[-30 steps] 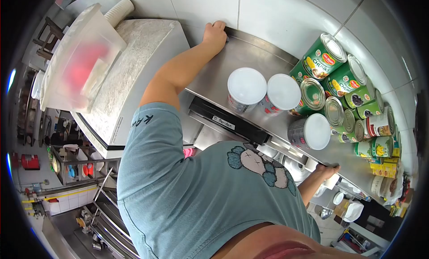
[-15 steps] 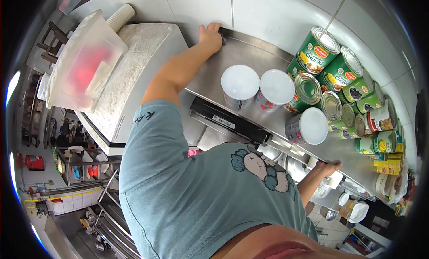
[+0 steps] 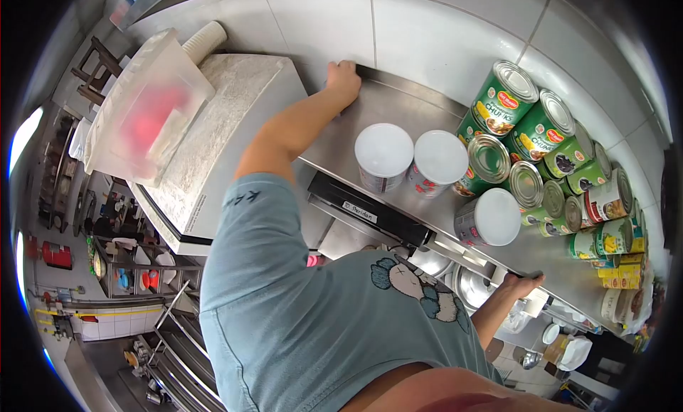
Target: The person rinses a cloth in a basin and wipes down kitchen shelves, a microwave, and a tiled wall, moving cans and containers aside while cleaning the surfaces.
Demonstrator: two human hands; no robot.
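White-lidded round tubs point(image 3: 384, 156) on grey steel shelf point(image 3: 391, 99), left hand point(image 3: 343, 78) half-curled, can't tell its hold, right hand point(image 3: 525, 287) gripping the edge, green metal Del Monte cans point(image 3: 498, 108), white "Sheridan" label point(image 3: 360, 212)

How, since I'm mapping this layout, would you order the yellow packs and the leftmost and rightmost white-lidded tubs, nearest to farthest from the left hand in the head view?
From the left hand:
1. Leftmost white-lidded tub: right of the hand.
2. Rightmost white-lidded tub: farther right.
3. Yellow packs: toward the right end of the shelf.
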